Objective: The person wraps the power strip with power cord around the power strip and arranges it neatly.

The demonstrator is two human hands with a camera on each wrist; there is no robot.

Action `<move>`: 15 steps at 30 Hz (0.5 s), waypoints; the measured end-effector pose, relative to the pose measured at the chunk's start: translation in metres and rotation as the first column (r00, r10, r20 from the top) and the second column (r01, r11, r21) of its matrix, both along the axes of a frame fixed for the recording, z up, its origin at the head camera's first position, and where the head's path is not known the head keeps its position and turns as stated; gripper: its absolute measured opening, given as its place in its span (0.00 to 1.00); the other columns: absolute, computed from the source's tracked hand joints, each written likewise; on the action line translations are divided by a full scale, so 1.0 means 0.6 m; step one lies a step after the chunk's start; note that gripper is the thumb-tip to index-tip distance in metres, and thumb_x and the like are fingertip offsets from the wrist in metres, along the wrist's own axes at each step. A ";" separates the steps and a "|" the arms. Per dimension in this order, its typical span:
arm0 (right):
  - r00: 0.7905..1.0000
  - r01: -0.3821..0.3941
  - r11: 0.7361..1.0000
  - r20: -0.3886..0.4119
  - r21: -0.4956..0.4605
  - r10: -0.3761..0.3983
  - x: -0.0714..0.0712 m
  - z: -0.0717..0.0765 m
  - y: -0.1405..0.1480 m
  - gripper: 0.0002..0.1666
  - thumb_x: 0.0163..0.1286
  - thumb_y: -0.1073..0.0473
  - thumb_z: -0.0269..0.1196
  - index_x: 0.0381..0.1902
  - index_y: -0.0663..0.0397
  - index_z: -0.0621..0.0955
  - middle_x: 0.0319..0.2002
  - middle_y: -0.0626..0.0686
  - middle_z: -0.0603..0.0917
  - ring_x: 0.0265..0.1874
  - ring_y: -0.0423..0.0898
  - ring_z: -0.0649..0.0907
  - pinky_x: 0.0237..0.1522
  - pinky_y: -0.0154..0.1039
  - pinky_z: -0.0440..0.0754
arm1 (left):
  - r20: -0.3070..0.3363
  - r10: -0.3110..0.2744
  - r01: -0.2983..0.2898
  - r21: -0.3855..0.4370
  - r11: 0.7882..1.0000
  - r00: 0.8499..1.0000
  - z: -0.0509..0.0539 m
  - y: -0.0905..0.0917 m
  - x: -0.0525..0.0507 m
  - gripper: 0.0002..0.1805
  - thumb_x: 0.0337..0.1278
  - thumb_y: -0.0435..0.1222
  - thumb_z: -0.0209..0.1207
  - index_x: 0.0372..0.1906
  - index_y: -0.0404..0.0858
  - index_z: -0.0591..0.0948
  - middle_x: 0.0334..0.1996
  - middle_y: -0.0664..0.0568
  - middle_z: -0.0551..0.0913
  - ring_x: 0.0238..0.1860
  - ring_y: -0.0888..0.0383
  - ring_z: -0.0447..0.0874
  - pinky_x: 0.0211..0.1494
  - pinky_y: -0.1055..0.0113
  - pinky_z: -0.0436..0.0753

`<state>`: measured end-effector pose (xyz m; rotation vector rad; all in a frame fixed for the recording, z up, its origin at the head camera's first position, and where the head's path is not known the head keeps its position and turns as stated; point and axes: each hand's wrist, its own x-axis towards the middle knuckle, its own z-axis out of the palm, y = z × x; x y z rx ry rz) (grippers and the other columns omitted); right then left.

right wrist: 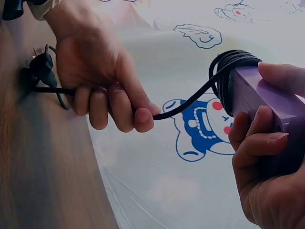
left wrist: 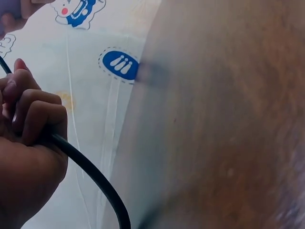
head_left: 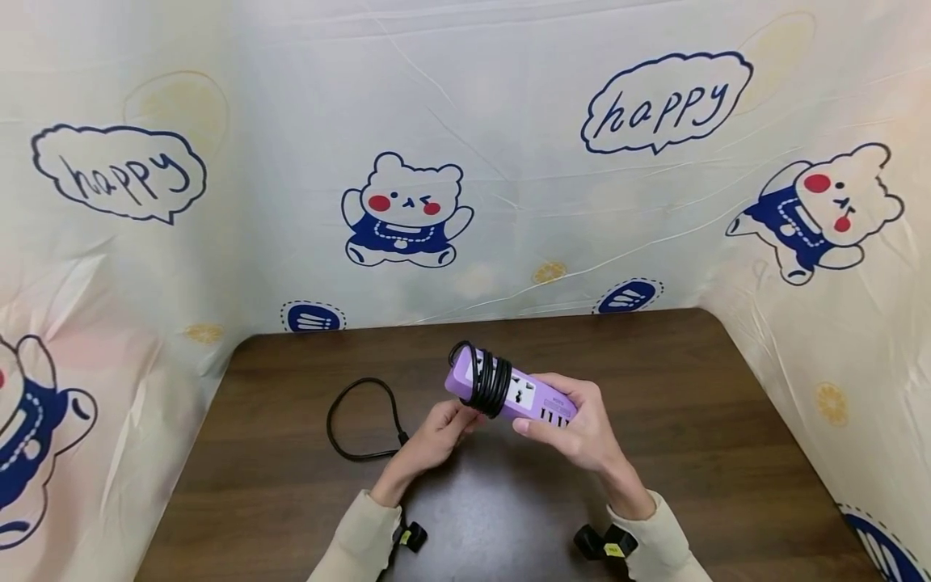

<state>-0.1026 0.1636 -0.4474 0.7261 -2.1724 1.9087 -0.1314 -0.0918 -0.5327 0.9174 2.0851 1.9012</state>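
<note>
Gripping the black cord (head_left: 490,385) in curled fingers, the left hand (head_left: 436,434) is beside the wound end of a purple power strip (head_left: 537,396). The right hand (head_left: 587,432) clasps the strip's other end, thumb near the row of ports, holding it above the brown table (head_left: 698,388). Several turns of cord wrap the strip; beyond the left hand are a black plug (right wrist: 42,67) and a loose loop. Behind hangs a pale sheet (head_left: 524,202) printed with cartoon bears.

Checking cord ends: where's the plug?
In the right wrist view, the plug is at upper left, beside the left hand, with the brown tabletop behind it.
</note>
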 end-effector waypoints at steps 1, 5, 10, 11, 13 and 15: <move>1.000 -0.010 1.000 0.004 0.005 0.010 0.000 -0.001 -0.001 0.25 0.54 0.69 0.77 0.52 0.57 0.88 0.37 0.54 0.90 0.27 0.42 0.83 0.24 0.39 0.82 | -0.013 0.015 -0.015 -0.007 1.000 1.000 0.001 -0.002 -0.001 0.16 0.85 0.27 0.44 0.40 0.23 0.78 0.21 0.36 0.68 0.24 0.69 0.65 0.29 0.72 0.69; 0.998 -0.056 0.998 0.013 0.037 0.056 0.001 -0.003 -0.005 0.25 0.54 0.67 0.78 0.52 0.55 0.89 0.37 0.54 0.90 0.27 0.42 0.83 0.23 0.39 0.82 | -0.065 0.050 -0.053 -0.045 0.998 0.997 0.004 -0.007 -0.004 0.12 0.83 0.25 0.44 0.39 0.31 0.76 0.23 0.37 0.70 0.26 0.66 0.67 0.33 0.69 0.72; 0.993 -0.117 0.990 0.030 0.080 0.115 0.004 -0.001 -0.009 0.26 0.54 0.63 0.79 0.54 0.51 0.89 0.40 0.52 0.91 0.28 0.43 0.84 0.24 0.40 0.82 | -0.163 0.176 -0.198 -0.134 0.971 0.971 0.008 -0.018 -0.002 0.12 0.72 0.20 0.48 0.38 0.34 0.79 0.29 0.50 0.78 0.34 0.64 0.73 0.42 0.65 0.79; 0.991 -0.131 0.988 0.037 0.080 0.128 0.005 -0.001 -0.011 0.27 0.54 0.63 0.79 0.54 0.51 0.89 0.40 0.52 0.91 0.29 0.43 0.84 0.24 0.40 0.83 | -0.198 0.200 -0.230 -0.146 0.962 0.960 0.009 -0.021 -0.001 0.11 0.68 0.19 0.50 0.39 0.34 0.81 0.32 0.50 0.80 0.36 0.65 0.75 0.45 0.64 0.81; 0.986 -0.163 0.984 0.054 0.074 0.159 0.008 -0.002 -0.014 0.27 0.54 0.63 0.79 0.54 0.51 0.88 0.40 0.52 0.91 0.29 0.43 0.85 0.25 0.40 0.83 | -0.271 0.228 -0.274 -0.147 0.950 0.935 0.009 -0.026 -0.002 0.14 0.59 0.16 0.52 0.42 0.32 0.82 0.35 0.50 0.83 0.39 0.65 0.77 0.48 0.61 0.84; 0.978 -0.201 0.977 0.067 0.071 0.196 0.010 -0.003 -0.017 0.27 0.54 0.63 0.79 0.54 0.52 0.88 0.39 0.53 0.91 0.29 0.42 0.85 0.25 0.40 0.83 | -0.323 0.235 -0.288 -0.127 0.949 0.917 0.008 -0.031 -0.003 0.15 0.52 0.16 0.56 0.42 0.33 0.82 0.36 0.48 0.85 0.40 0.65 0.79 0.48 0.60 0.85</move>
